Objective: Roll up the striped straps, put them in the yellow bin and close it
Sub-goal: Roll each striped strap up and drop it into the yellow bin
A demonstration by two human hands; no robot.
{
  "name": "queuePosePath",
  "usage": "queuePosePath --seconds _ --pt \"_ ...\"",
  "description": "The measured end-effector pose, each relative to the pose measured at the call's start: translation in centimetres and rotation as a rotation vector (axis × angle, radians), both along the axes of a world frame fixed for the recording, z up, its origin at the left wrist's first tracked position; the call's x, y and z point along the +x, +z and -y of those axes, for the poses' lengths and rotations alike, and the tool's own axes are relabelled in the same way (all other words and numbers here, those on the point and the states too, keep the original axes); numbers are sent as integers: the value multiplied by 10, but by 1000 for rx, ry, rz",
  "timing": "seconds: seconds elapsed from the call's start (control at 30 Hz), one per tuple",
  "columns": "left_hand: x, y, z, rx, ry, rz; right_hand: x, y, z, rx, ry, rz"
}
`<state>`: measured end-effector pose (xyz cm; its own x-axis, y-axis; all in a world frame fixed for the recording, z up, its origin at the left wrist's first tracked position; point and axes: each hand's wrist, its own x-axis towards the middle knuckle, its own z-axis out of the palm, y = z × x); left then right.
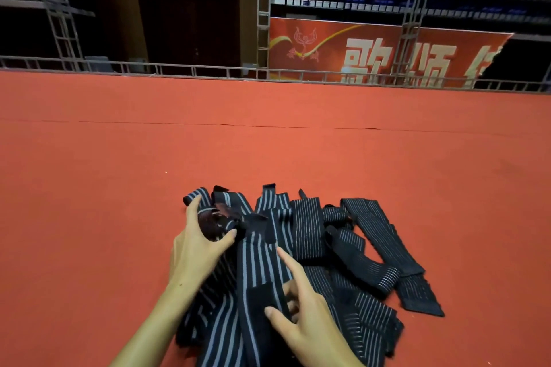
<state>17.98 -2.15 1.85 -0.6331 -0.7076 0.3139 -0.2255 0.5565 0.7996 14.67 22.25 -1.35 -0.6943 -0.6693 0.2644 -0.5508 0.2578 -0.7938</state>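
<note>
A heap of black straps with grey stripes [310,235] lies spread on the red carpet in front of me. My left hand [196,244] curls around a rolled-up strap [213,225] at the heap's left side, thumb and fingers closed on it. My right hand [304,310] rests lower on the heap, thumb and fingers pinching the black end patch of a wide-striped strap [253,274], index finger stretched out over the fabric. No yellow bin is in view.
Red carpet [119,158] stretches all around the heap, with a seam line across it farther out. A low metal rail [208,70] borders the far edge. Beyond stand a dark door, scaffold towers, a red banner [372,50] and rows of blue seats.
</note>
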Motion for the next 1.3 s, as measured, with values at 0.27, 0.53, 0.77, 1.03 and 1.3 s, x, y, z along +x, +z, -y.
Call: queuePosePath --seconds 0.27,0.53,0.77,1.03,1.3 --pt "34 19 -34 -33 -127 -118 14 4 -17 34 43 -66" --pt "40 31 -37 372 -414 -115 31 11 -41 66 51 -113" --pt "45 33 -50 744 -544 67 40 12 -49 82 71 -78" --pt "47 42 -55 718 -462 65 36 19 -53 54 67 -36" --pt "64 44 -41 934 -622 172 34 26 -47 -192 -6 -56"
